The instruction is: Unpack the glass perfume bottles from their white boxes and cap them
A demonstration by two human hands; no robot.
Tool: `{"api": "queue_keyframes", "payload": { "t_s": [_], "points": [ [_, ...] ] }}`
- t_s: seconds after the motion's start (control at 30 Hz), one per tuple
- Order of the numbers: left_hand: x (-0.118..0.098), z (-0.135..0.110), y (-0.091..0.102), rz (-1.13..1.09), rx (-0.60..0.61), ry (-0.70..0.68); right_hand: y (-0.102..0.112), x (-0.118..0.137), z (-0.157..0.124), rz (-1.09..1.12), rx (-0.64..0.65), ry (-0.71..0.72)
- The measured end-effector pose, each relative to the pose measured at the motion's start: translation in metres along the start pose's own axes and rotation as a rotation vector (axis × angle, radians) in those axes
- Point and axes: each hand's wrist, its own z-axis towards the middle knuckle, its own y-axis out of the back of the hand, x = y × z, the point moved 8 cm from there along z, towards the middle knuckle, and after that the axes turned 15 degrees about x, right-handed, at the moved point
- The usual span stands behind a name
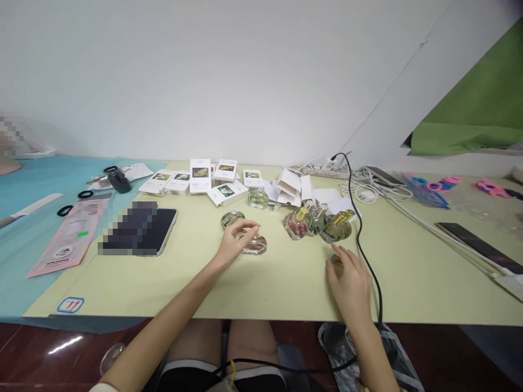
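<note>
My left hand (236,242) is closed, thumb and fingers pinched at the top of a glass perfume bottle (255,247) with pink contents. Just behind it stands another glass bottle (231,218) with a greenish look. My right hand (350,275) rests low over the table with curled fingers around a small shiny dark-and-gold piece (337,259), mostly hidden. Beyond that hand sit several glass bottles with gold tops: a pink one (295,226), a green one (316,219) and a yellowish one (335,230). A green bottle (258,197) stands farther back.
Several white flower-print boxes (200,177) line the back, beside opened white cartons (290,188). A black cable (358,228) runs past my right hand over the table edge. A tablet (163,234) lies left, a phone (478,247) right. A power strip (327,172) is behind.
</note>
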Motion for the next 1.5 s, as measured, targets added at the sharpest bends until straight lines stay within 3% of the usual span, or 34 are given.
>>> {"api": "queue_keyframes", "payload": {
  "t_s": [0.17,0.33,0.5,0.6,0.7,0.87,1.03,1.23,1.37,1.5],
  "points": [
    [-0.004,0.001,-0.001,0.078,0.011,-0.059,-0.007,-0.01,0.004,0.115,0.081,0.029],
    [-0.006,0.001,0.0,0.086,-0.003,-0.069,0.005,0.007,0.014,0.352,0.111,-0.017],
    [-0.007,0.001,-0.001,0.079,0.006,-0.059,0.013,0.082,0.035,0.961,0.229,0.111],
    [-0.01,0.0,0.0,0.096,-0.01,-0.061,0.016,0.127,0.046,1.054,0.275,0.2],
    [-0.011,-0.002,0.0,0.111,-0.026,-0.067,0.021,0.15,0.052,0.989,0.269,0.264],
    [-0.012,-0.001,-0.001,0.114,-0.026,-0.072,0.038,0.156,0.063,0.848,0.238,0.326],
    [-0.009,0.001,-0.001,0.043,-0.018,-0.028,0.041,0.158,0.082,0.898,0.365,0.349],
    [-0.012,0.001,-0.001,0.019,0.001,-0.06,0.024,0.172,0.097,0.954,0.435,0.395],
    [-0.015,0.002,-0.002,0.096,-0.017,-0.09,0.01,0.177,0.116,1.086,0.375,0.37],
    [-0.01,0.005,-0.004,0.006,-0.021,-0.079,-0.007,0.178,0.134,1.294,0.319,0.321]
  ]
}}
